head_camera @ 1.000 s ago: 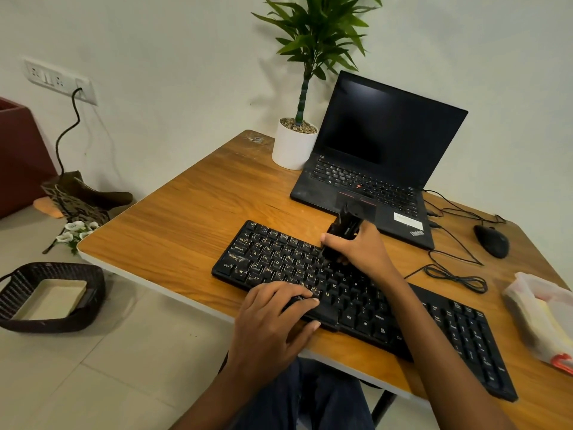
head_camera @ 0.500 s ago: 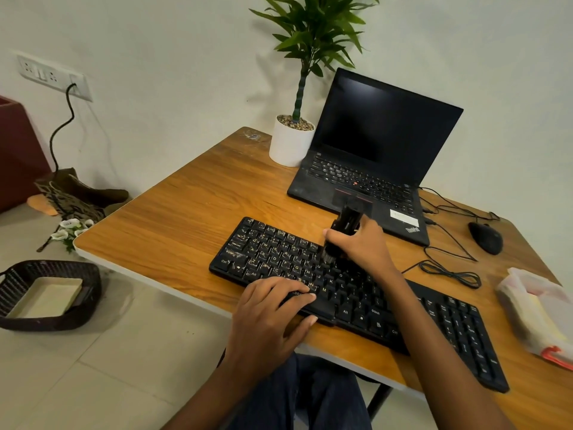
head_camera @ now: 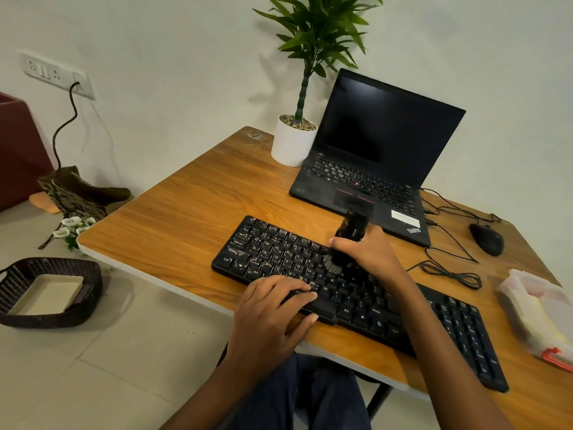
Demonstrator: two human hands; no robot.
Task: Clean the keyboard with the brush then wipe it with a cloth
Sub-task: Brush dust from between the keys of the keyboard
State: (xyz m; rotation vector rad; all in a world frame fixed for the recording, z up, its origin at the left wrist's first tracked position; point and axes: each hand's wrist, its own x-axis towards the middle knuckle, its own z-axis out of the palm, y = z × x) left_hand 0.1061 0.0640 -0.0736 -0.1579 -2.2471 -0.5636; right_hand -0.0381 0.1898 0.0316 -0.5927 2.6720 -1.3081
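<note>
Keyboard (head_camera: 273,252): black and full-size, it lies slantwise on the wooden surface (head_camera: 186,212), close to the front edge and just before the open laptop (head_camera: 372,150).
Brush (head_camera: 352,231): black, almost upright, with its bristles down on the middle letter keys.
Right hand (head_camera: 369,252): the fingers are wrapped around the brush handle.
Left hand (head_camera: 273,308): the fingers lie relaxed on the keys near the space bar and grip nothing; it seems to steady the board.
Step, as I judge: brushing is in progress and wiping is not yet begun. I see no cloth plainly.
Risk: hard pressure could lift a keycap or push dirt deeper. Strokes toward the laptop would throw dust onto it. If the left hand lifts, the board may slide on the surface.
</note>
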